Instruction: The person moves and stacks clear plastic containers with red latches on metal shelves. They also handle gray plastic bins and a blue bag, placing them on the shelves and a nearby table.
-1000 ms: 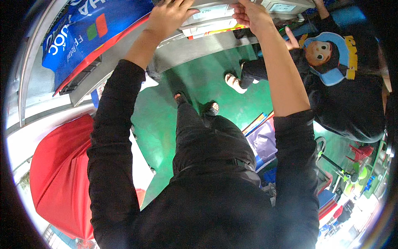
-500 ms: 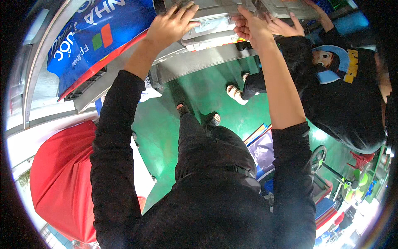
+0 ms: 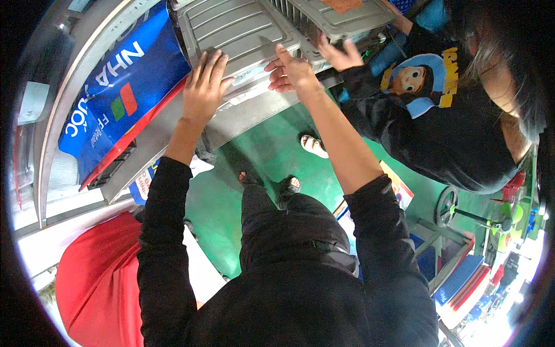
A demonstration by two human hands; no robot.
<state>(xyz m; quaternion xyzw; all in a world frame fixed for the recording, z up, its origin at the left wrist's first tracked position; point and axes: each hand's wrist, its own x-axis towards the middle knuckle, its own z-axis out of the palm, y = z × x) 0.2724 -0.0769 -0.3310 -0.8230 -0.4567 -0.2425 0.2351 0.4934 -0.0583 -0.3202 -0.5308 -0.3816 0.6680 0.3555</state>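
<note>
I see the grey ribbed panel (image 3: 240, 29) up top, on a grey metal ledge (image 3: 254, 118). My left hand (image 3: 203, 87) lies flat on its front edge, fingers spread, gripping nothing. Right hand (image 3: 292, 72) is half-curled at the corner (grip unclear). A co-worker's hand (image 3: 340, 55) touches the neighbouring panel.

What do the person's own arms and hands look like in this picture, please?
Both arms wear black long sleeves. The left sleeve reaches almost to the wrist, while the right sleeve is pushed up past the elbow, leaving the forearm bare. The left hand and right hand are bare: no gloves, rings or watch visible.
</note>
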